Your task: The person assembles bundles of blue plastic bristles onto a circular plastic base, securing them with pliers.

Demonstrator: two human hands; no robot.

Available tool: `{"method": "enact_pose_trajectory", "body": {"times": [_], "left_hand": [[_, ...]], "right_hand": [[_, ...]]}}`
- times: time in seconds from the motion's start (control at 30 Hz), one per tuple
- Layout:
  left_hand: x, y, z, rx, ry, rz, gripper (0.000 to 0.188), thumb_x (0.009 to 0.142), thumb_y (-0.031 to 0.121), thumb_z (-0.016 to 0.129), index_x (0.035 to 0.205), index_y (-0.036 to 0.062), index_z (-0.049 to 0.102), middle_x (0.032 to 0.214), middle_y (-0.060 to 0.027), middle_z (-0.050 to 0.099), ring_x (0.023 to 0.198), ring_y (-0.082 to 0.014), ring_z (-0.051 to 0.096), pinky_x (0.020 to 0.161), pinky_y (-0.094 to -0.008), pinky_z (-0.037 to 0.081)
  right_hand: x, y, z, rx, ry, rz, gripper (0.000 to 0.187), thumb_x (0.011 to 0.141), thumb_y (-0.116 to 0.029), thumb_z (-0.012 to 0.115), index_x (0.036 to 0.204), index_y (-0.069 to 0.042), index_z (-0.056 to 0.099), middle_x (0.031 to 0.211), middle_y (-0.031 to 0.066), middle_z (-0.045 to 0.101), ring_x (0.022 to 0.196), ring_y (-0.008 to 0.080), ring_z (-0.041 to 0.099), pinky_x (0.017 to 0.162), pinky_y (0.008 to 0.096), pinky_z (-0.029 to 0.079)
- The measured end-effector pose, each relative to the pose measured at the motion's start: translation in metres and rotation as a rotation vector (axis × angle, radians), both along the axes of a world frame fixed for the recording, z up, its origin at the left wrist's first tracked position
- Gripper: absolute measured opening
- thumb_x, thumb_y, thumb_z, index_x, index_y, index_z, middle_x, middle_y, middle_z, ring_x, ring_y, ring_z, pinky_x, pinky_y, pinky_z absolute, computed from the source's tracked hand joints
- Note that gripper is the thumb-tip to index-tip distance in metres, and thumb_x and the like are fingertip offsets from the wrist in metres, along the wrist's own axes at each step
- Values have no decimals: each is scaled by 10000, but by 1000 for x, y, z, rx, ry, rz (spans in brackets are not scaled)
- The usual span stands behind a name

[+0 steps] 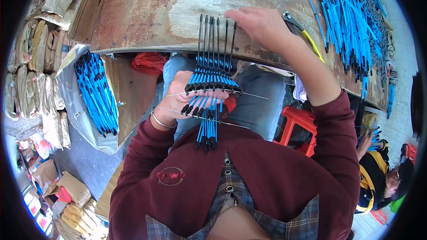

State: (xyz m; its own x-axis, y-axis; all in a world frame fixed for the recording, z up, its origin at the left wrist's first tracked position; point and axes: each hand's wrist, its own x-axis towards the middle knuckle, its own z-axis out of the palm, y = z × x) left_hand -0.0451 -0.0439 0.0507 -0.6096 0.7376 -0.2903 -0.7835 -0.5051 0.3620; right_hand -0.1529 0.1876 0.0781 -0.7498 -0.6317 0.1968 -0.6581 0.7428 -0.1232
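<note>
My left hand (180, 86) is closed around a fanned bundle of blue rods (213, 78) with black joints, held above my lap at the table's front edge. Thin black rod ends (216, 35) stick up from the bundle. A thin metal wire (255, 94) passes crosswise through one row of black joints, and a second wire (235, 126) crosses a lower row. My right hand (262, 24) is at the tops of the black ends, over the table, its fingers pressed together. Whatever lies between those fingertips is too small to make out.
Pliers with yellow handles (307, 38) lie on the wooden table (133, 18), right of my right hand. A large pile of blue rods (347, 22) covers the right end. A lined box of rods (95, 93) stands at left, a red stool (298, 126) at right. Another person (376, 173) sits at far right.
</note>
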Motion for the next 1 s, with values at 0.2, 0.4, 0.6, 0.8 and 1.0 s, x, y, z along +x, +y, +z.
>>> {"method": "enact_pose_trajectory", "body": {"times": [0.2,0.4,0.6,0.8,1.0], "left_hand": [[4,-1,-3,-216,256,-21,218,826,18,541,976,-138,560,853,-169,635,694,-108,606,607,-176,493],[0,4,9,-55,53,-72,190,825,43,563,925,-117,583,822,-127,636,690,-97,598,589,-180,473],[9,9,14,-452,805,146,306,821,184,558,940,-96,591,839,-129,647,710,-129,620,633,-219,497],[2,8,3,-456,1076,131,617,820,470,519,1048,-102,564,942,-187,641,738,-151,637,672,-231,514],[5,7,10,-537,929,68,658,788,494,562,1043,-112,562,949,-205,634,740,-146,637,668,-229,514]], "right_hand": [[-1,-3,16,184,-18,260,451,763,-16,477,1183,-182,477,885,99,531,877,290,529,765,394,439],[-1,-2,15,176,-91,249,399,759,12,452,1119,-152,505,886,119,524,887,308,529,757,399,439],[1,4,20,164,-241,189,315,738,51,447,1005,-97,526,900,137,521,907,343,531,752,396,443],[0,11,18,103,-250,185,323,726,65,451,1002,-89,518,914,145,516,911,354,529,755,400,444],[6,-4,11,209,-90,190,287,739,26,473,998,-94,502,959,125,508,915,321,527,749,384,449]]}}
